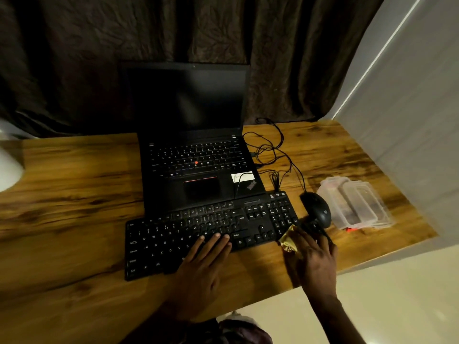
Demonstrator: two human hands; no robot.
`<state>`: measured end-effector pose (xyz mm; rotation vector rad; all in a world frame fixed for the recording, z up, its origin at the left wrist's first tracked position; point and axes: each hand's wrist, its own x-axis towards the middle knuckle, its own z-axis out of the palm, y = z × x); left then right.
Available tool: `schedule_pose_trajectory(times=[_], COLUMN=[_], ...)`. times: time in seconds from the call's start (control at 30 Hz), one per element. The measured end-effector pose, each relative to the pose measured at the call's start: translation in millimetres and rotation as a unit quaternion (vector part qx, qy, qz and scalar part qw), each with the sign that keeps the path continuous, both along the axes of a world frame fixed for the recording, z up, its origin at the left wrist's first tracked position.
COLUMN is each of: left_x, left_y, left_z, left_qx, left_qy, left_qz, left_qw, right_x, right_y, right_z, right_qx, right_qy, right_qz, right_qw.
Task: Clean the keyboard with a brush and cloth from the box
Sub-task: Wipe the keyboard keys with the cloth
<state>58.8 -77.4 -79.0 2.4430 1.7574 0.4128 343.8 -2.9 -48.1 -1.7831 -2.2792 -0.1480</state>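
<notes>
A black external keyboard [173,234] lies on the wooden desk [74,194], in front of the laptop. My left hand [203,264] rests flat on its lower middle keys with straight fingers. My right hand [315,259] is at the keyboard's right end and holds a crumpled yellow cloth [289,240] against the desk beside the number pad. A clear plastic box [355,204] with its lid sits at the right. No brush is plainly visible; something dark lies by my right fingers.
An open black laptop [196,155] with a dark screen stands behind the keyboard. A black mouse [316,208] and tangled cables [270,150] lie to the right of it. The desk's right edge runs near the box. A dark curtain hangs behind.
</notes>
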Motion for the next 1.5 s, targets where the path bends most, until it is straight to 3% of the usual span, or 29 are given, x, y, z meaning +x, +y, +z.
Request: schedule_pose_trajectory(times=[0.23, 0.47, 0.67, 0.87, 1.13, 1.37, 1.5], left_x=[0, 0, 1, 2, 2, 1, 1], left_y=[0, 0, 0, 0, 0, 0, 0], left_z=[-1, -1, 0, 1, 3, 2, 1], left_qx=[-0.008, -0.003, 0.003, 0.004, 0.006, 0.002, 0.006], left_qy=[-0.007, -0.006, -0.019, -0.016, -0.012, -0.002, -0.002], left_qz=[0.0, 0.0, -0.001, 0.01, 0.002, 0.0, -0.003], left_qw=[1.0, 1.0, 1.0, 1.0, 1.0, 1.0, 1.0], right_x=[-11, 5, -10, -8, -18, -9, -28], right_y=[-9, 6, -9, 1, -11, 4, -3], right_z=[-7, 8, 2, 16, 5, 24, 14], right_qx=[-0.023, 0.003, -0.009, 0.002, -0.038, -0.023, -0.046], right_qy=[-0.022, 0.015, -0.011, 0.017, -0.017, 0.044, 0.014], right_qz=[0.05, -0.021, 0.043, -0.023, 0.042, -0.04, 0.016], right_qw=[0.998, 1.0, 0.999, 1.0, 0.998, 0.998, 0.999])
